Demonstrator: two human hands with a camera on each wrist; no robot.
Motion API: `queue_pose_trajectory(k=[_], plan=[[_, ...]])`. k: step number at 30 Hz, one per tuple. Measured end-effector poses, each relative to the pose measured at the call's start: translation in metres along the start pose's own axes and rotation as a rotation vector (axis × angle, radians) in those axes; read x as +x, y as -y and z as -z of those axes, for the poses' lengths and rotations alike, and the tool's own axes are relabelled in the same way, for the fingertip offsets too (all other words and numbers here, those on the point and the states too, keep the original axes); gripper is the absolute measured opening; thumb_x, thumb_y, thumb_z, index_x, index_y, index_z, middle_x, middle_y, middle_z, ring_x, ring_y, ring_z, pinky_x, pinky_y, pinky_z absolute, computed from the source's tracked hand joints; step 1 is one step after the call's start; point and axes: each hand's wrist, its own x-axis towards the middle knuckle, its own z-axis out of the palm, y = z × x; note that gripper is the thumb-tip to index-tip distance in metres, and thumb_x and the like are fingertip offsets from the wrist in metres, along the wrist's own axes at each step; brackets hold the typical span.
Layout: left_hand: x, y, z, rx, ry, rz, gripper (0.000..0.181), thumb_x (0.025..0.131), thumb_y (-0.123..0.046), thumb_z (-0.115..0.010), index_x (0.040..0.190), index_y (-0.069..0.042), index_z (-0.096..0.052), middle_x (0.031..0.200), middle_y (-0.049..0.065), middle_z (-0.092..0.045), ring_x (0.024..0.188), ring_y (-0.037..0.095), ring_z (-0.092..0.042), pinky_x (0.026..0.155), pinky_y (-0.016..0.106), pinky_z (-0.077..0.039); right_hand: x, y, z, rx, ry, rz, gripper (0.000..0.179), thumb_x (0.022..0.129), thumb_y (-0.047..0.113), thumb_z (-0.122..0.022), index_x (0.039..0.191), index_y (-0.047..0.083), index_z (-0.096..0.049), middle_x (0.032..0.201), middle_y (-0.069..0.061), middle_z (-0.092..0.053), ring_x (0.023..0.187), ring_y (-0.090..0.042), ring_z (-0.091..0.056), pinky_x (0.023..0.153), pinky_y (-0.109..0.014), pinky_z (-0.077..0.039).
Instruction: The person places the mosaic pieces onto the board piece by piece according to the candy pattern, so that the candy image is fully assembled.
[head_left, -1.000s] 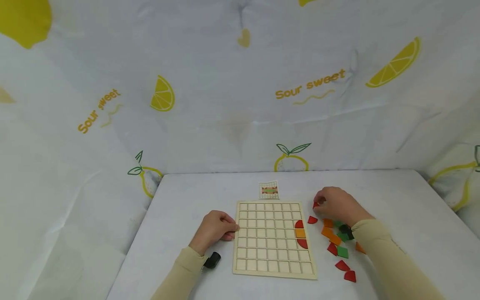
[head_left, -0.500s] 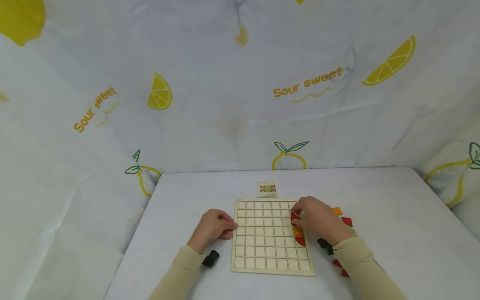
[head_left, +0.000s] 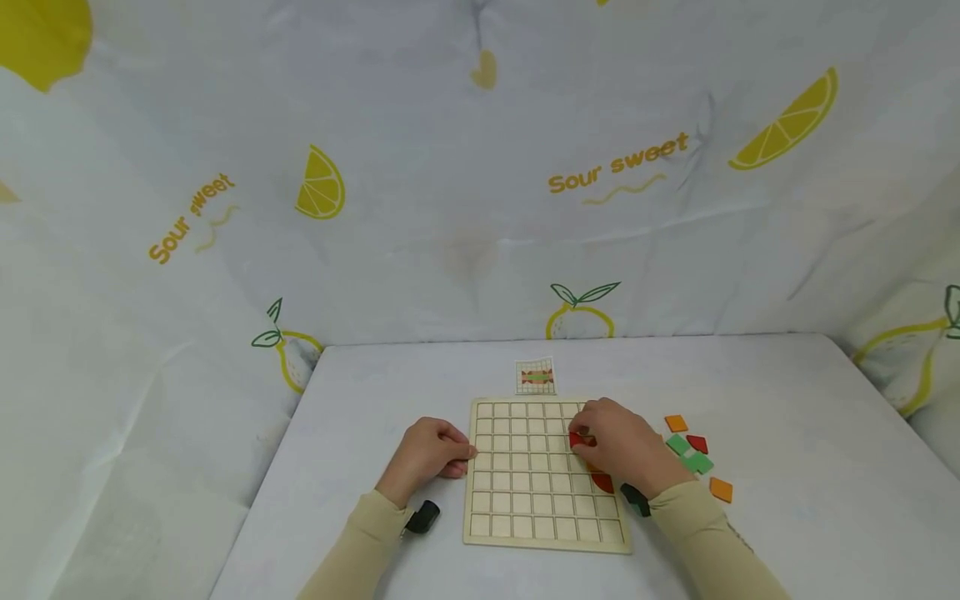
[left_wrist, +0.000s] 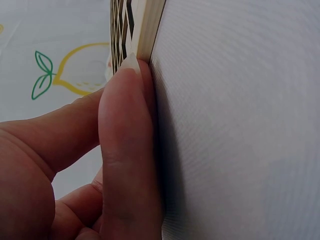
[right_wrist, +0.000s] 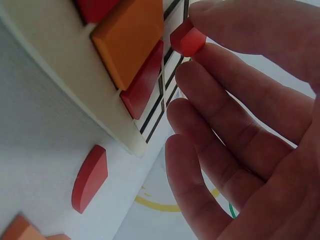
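Observation:
A wooden grid board [head_left: 517, 483] lies flat on the white table. My left hand [head_left: 427, 454] pinches its left edge, the thumb [left_wrist: 127, 115] pressing near the rim in the left wrist view. Over the right part of the board, my right hand [head_left: 622, 442] pinches a small red quarter-round tile [right_wrist: 187, 40] between thumb and index finger, the other fingers loosely bent. Along the board's right column sit an orange square tile [right_wrist: 130, 42], a red tile [right_wrist: 145, 82] on one side of it and another red tile [head_left: 602, 481] on the other.
Behind the board lies a small pattern card [head_left: 536, 377]. Loose tiles lie to the right: orange [head_left: 677, 423], green [head_left: 699, 463] and red [head_left: 697, 444], some hidden by the right arm. A black device [head_left: 423, 517] sits at the left wrist. A lemon-print cloth [head_left: 450, 208] hangs behind.
My right hand has come left from the loose tiles onto the board, carrying the red tile, and then slid slightly farther left. My left hand stays at the board's edge.

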Motion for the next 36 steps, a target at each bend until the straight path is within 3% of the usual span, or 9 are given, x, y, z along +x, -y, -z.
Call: queue_pose_trajectory(k=[11,19,28,32,36], plan=[[0.001,-0.001,0.001,0.006,0.003,0.0,0.022,0.089,-0.014,-0.089,0.099,-0.003,-0.074,0.079,0.007,-0.077,0.064,0.011,-0.074,0.062,0.025,-0.066,-0.001,0.002,0.001,0.008,0.001,-0.004,0.017,0.089,0.019,-0.089,0.103,0.014,-0.082,0.097,0.005,-0.069,0.096,-0.013,-0.06,0.076,-0.031,-0.06],[0.0,-0.002,0.0,0.013,0.007,0.001,0.021,0.089,-0.014,-0.089,0.099,-0.004,-0.074,0.078,0.007,-0.077,0.063,0.01,-0.073,0.062,0.025,-0.065,-0.002,0.003,0.001,0.026,0.044,-0.056,0.01,0.09,0.02,-0.088,0.094,0.017,-0.08,0.091,0.006,-0.064,0.089,-0.012,-0.055,0.073,-0.03,-0.055],[-0.002,-0.001,0.002,0.017,0.007,-0.002,0.022,0.089,-0.016,-0.089,0.101,-0.004,-0.075,0.08,0.007,-0.078,0.064,0.01,-0.074,0.063,0.025,-0.065,-0.001,0.003,0.002,0.039,0.041,-0.056,0.01,0.09,0.021,-0.089,0.093,0.018,-0.08,0.089,0.007,-0.064,0.089,-0.012,-0.055,0.071,-0.028,-0.055],[-0.004,-0.002,0.002,0.022,0.006,-0.007,0.022,0.089,-0.016,-0.089,0.1,-0.003,-0.075,0.081,0.007,-0.078,0.065,0.011,-0.073,0.064,0.026,-0.066,-0.005,-0.008,0.01,0.047,0.024,-0.059,0.01,0.091,0.022,-0.087,0.097,0.016,-0.082,0.092,0.006,-0.067,0.089,-0.012,-0.058,0.073,-0.029,-0.057],[-0.004,-0.005,-0.001,0.022,0.013,-0.01,0.021,0.089,-0.014,-0.088,0.1,-0.003,-0.075,0.081,0.007,-0.078,0.065,0.012,-0.074,0.065,0.026,-0.066,-0.021,-0.03,0.026,0.078,0.007,-0.102,0.011,0.094,0.019,-0.083,0.102,0.012,-0.082,0.096,0.004,-0.072,0.092,-0.017,-0.062,0.081,-0.037,-0.061]])
